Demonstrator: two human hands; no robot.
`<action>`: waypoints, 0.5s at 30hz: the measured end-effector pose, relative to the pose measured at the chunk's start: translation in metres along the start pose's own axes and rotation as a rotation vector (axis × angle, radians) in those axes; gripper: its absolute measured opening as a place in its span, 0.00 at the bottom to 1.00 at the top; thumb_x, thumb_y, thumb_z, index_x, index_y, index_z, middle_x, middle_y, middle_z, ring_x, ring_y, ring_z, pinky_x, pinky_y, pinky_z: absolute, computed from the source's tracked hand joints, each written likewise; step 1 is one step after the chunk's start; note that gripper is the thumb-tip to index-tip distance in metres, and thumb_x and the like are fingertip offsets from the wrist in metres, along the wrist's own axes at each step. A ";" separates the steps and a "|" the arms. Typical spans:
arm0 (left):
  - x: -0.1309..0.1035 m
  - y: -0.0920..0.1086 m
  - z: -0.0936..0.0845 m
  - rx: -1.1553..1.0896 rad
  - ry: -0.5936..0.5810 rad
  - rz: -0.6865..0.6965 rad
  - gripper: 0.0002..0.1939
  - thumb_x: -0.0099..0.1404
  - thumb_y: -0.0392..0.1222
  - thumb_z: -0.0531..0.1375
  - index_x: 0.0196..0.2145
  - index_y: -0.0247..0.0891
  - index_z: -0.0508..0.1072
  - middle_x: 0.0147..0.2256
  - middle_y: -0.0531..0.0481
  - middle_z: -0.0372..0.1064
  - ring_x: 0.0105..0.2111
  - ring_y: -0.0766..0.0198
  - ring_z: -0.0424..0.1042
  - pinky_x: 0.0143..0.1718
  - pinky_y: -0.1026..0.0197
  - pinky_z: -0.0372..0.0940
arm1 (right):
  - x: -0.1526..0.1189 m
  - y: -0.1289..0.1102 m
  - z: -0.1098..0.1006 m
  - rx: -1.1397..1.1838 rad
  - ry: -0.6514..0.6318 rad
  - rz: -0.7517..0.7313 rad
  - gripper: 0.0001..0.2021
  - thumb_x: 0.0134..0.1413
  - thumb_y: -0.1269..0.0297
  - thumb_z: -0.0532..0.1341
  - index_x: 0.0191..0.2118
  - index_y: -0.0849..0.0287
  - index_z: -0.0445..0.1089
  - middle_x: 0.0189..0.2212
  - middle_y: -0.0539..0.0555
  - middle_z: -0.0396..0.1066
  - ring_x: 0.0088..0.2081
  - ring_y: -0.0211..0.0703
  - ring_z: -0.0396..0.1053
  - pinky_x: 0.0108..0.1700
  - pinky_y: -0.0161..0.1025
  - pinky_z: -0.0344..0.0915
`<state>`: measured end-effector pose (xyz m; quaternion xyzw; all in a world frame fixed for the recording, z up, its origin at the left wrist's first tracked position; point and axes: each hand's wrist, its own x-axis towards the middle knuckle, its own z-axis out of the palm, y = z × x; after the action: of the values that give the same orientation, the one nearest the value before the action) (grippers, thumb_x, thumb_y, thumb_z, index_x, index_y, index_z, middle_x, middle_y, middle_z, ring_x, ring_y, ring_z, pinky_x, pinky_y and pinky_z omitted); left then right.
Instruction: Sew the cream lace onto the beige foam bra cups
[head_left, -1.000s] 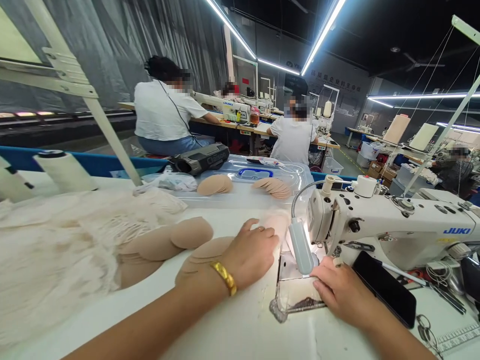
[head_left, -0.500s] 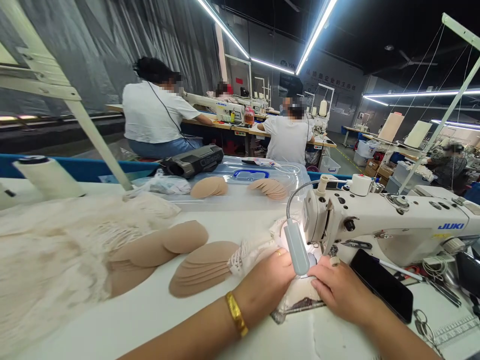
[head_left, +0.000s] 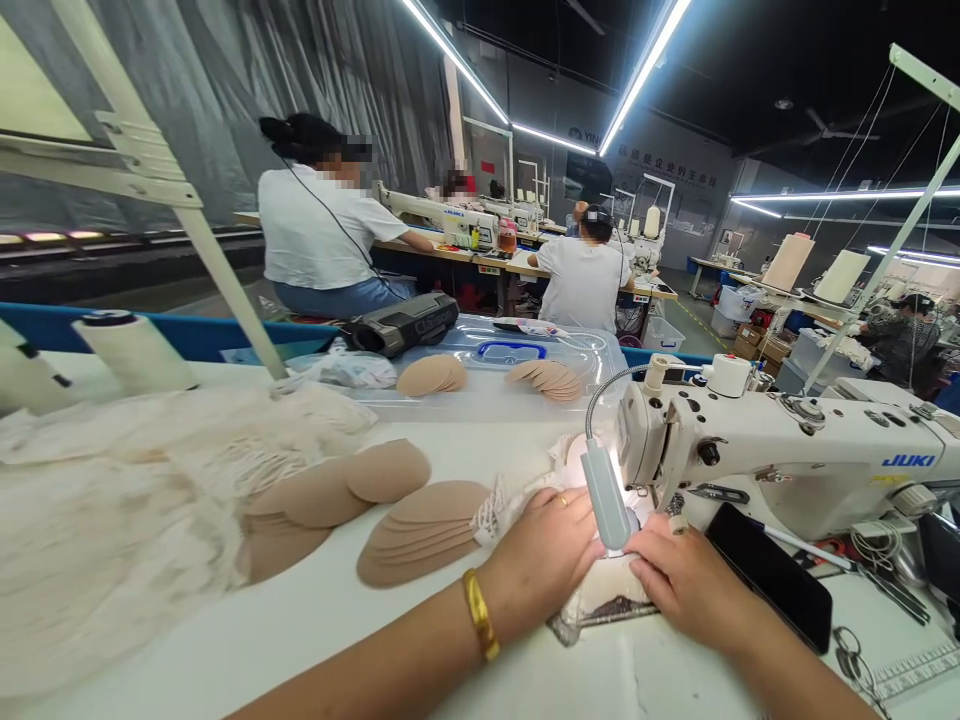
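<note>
My left hand (head_left: 546, 555), with a gold bracelet and a ring, lies with its fingers stretched over cream lace fabric (head_left: 514, 500) at the sewing machine (head_left: 757, 435). Across the needle area, my right hand (head_left: 686, 575) has thumb and forefinger closed at the fabric's edge. A grey gooseneck lamp (head_left: 609, 500) hangs between both hands, hiding the needle and some fingertips. Left of my hands, beige oval pads (head_left: 420, 535) lie fanned in a stack, and more beige pads (head_left: 386, 470) rest beside a heap of cream lace (head_left: 112, 530).
A black phone (head_left: 772, 575), scissors, tweezers and a clear ruler (head_left: 919, 665) lie right of my right hand. Behind the table, a clear plastic box (head_left: 457, 405) carries two small pad stacks and a dark device (head_left: 405, 322). Several co-workers sit at other machines.
My left hand's fingers have straightened from a more curled position over the fabric. My right hand stays almost in place. The whole view has shifted slightly.
</note>
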<state>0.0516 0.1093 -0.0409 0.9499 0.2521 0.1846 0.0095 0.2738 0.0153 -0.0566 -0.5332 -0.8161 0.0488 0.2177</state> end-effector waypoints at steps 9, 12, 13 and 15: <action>-0.014 0.013 -0.002 0.125 -0.118 -0.014 0.12 0.75 0.30 0.57 0.34 0.37 0.75 0.38 0.41 0.78 0.43 0.46 0.76 0.42 0.48 0.63 | -0.001 0.001 0.000 -0.033 0.019 -0.016 0.08 0.70 0.71 0.56 0.43 0.52 0.71 0.37 0.52 0.70 0.33 0.45 0.64 0.34 0.39 0.57; -0.014 0.011 -0.002 0.143 -0.140 -0.007 0.14 0.75 0.27 0.55 0.32 0.37 0.74 0.34 0.41 0.76 0.41 0.46 0.75 0.41 0.48 0.63 | -0.001 0.002 0.001 -0.036 0.012 -0.017 0.07 0.70 0.71 0.57 0.44 0.52 0.71 0.37 0.51 0.70 0.33 0.44 0.64 0.34 0.39 0.57; -0.014 0.011 -0.002 0.145 -0.152 -0.001 0.14 0.73 0.26 0.55 0.31 0.37 0.73 0.34 0.42 0.75 0.40 0.46 0.75 0.41 0.48 0.63 | -0.001 0.001 0.001 -0.035 0.006 -0.012 0.07 0.69 0.71 0.57 0.44 0.52 0.71 0.37 0.51 0.71 0.33 0.44 0.64 0.34 0.39 0.57; -0.013 0.011 -0.003 0.143 -0.178 0.009 0.13 0.70 0.25 0.57 0.31 0.38 0.73 0.34 0.42 0.75 0.40 0.46 0.75 0.41 0.48 0.64 | 0.001 0.000 0.000 -0.034 -0.006 -0.001 0.08 0.69 0.72 0.58 0.45 0.52 0.71 0.37 0.51 0.71 0.34 0.45 0.65 0.35 0.39 0.59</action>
<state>0.0454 0.0934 -0.0417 0.9619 0.2584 0.0812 -0.0370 0.2736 0.0163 -0.0561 -0.5363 -0.8176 0.0367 0.2062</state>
